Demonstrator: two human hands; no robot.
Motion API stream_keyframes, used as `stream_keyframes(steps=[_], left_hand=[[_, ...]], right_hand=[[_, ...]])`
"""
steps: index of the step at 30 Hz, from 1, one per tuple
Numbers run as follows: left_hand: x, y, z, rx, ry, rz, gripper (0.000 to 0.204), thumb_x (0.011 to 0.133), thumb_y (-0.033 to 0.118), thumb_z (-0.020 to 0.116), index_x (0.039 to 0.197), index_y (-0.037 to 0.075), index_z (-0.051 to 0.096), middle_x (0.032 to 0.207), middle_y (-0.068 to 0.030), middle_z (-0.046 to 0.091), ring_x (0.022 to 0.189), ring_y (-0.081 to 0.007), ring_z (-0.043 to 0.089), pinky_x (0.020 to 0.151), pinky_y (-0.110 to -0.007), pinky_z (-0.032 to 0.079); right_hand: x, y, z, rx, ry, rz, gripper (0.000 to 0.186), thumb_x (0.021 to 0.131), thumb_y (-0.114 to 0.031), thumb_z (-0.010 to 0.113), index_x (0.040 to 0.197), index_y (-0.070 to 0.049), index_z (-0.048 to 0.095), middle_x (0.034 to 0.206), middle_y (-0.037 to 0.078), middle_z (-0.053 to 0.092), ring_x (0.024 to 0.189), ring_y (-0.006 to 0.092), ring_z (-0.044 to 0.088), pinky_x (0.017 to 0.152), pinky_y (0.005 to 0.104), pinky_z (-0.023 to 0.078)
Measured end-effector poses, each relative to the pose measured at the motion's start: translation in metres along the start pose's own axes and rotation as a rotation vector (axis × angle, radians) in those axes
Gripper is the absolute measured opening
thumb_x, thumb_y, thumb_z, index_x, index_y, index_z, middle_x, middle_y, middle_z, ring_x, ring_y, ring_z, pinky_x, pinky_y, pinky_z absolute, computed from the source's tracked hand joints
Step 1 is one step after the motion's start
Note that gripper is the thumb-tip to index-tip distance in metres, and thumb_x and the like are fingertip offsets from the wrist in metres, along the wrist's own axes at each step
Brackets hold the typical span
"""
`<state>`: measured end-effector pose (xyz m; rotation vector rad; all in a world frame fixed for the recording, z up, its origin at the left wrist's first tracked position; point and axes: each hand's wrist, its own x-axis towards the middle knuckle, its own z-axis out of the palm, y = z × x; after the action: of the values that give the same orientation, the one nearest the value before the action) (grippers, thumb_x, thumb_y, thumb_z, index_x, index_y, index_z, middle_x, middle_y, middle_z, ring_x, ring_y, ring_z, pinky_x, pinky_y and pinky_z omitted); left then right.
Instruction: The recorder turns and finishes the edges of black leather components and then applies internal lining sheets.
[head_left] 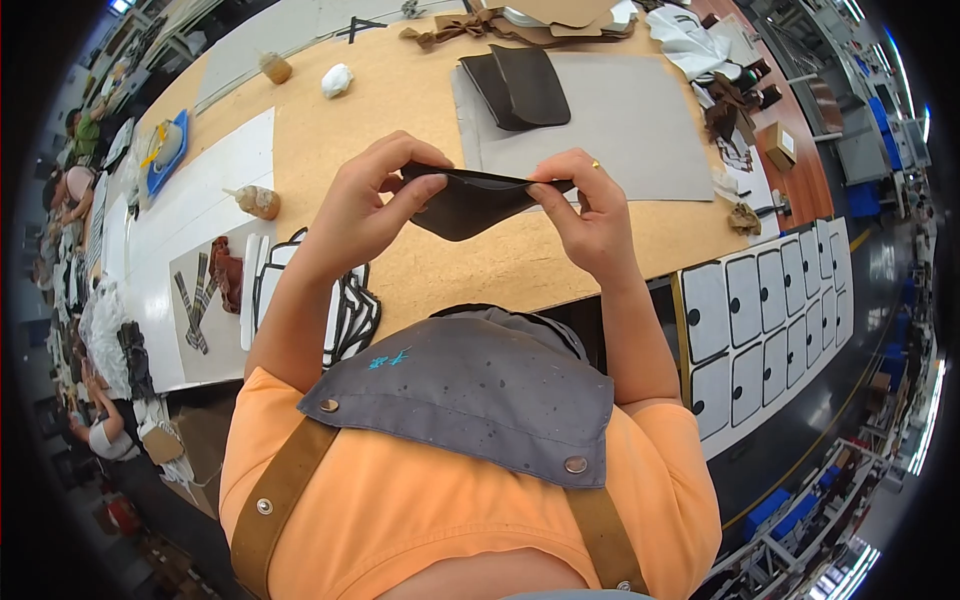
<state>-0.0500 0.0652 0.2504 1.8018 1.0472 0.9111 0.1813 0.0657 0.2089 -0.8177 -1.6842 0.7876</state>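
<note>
Both hands hold a dark brown-black folded piece of leather (465,205), like a pouch, up above the tan worktable (400,280), its top edge stretched between them. My left hand (380,200) grips its left corner, thumb in front. My right hand (578,205), with a ring on a finger, pinches the right end between thumb and fingers. Beyond them, two dark leather pieces (515,88) lie on a grey sheet (640,130).
Glue bottles (258,202), a blue tray (172,165), a white lump (337,80) and black-edged cut pieces (285,280) sit on the table. A board of white panels (760,320) stands at right. Leather scraps (730,110) lie far right. Co-workers (100,425) work at far left.
</note>
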Motion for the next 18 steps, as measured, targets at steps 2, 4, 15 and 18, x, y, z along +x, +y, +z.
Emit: stream_keyframes(steps=[2,4,15,18], left_hand=[[-0.0001,0.0003,-0.0008,0.040,0.011,-0.004,0.012,0.088,0.004,0.056,0.099,-0.001,0.060,0.089,-0.0036,0.057,0.079,-0.0091,0.058,0.066,-0.023,0.049],[-0.0004,-0.0008,-0.0005,0.075,0.017,-0.006,0.012,0.088,0.004,0.057,0.099,-0.001,0.060,0.089,-0.0036,0.057,0.078,-0.0090,0.057,0.066,-0.022,0.049],[-0.0010,-0.0058,0.0070,0.182,0.107,0.163,0.014,0.083,-0.002,0.058,0.095,0.002,0.065,0.082,-0.0048,0.058,0.068,-0.0107,0.055,0.056,-0.023,0.043],[0.0006,-0.0060,0.0089,0.189,0.107,0.096,0.015,0.083,-0.001,0.058,0.096,0.003,0.065,0.083,-0.0045,0.059,0.070,-0.0113,0.056,0.056,-0.023,0.042]], right_hand=[[0.0000,0.0004,0.0009,0.003,0.003,-0.022,0.009,0.078,0.006,0.061,0.085,0.001,0.058,0.076,0.006,0.055,0.067,0.0129,0.054,0.061,0.0242,0.044],[-0.0010,-0.0004,0.0014,-0.006,0.009,-0.009,0.009,0.078,0.006,0.061,0.085,0.001,0.057,0.077,0.007,0.055,0.067,0.0132,0.055,0.062,0.0243,0.045],[-0.0020,-0.0080,0.0031,-0.120,0.014,-0.030,0.009,0.080,0.006,0.058,0.086,0.000,0.056,0.078,0.007,0.055,0.067,0.0149,0.055,0.061,0.0251,0.045],[-0.0025,-0.0095,0.0023,-0.149,0.027,-0.036,0.010,0.080,0.006,0.058,0.088,0.000,0.056,0.079,0.008,0.055,0.067,0.0155,0.055,0.061,0.0259,0.045]])
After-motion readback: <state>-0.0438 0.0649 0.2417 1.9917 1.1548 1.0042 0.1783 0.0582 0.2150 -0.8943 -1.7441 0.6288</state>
